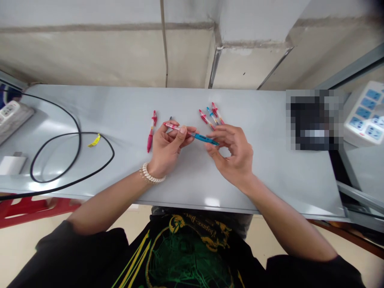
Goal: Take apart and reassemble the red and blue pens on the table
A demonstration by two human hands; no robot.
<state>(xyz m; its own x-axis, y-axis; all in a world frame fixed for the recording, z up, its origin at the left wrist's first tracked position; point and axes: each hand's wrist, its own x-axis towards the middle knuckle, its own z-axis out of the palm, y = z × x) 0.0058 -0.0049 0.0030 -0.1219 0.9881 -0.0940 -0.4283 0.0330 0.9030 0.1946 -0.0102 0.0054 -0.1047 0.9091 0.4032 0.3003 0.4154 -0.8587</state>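
My left hand (169, 146) is closed round a pen (205, 139), thumb on top of its barrel. The pen slants across between my hands, with a red end at left, a clear barrel and a blue section at right. Thumb and fingertips of my right hand (234, 154) pinch the tip of that blue section. A red pen (152, 132) lies left of my left hand. Beyond my right hand lie a red pen (205, 117), a blue-clipped pen (212, 115) and another red pen (217, 112), side by side. A small dark tip behind my left fingers is mostly hidden.
A black cable (79, 148) with a yellow tag (95, 141) loops over the left of the grey table (192, 184). A white adapter (12, 163) and a power strip (10, 112) sit at far left. Another power strip (366, 114) stands at right, beside a blurred-out dark object (309, 120).
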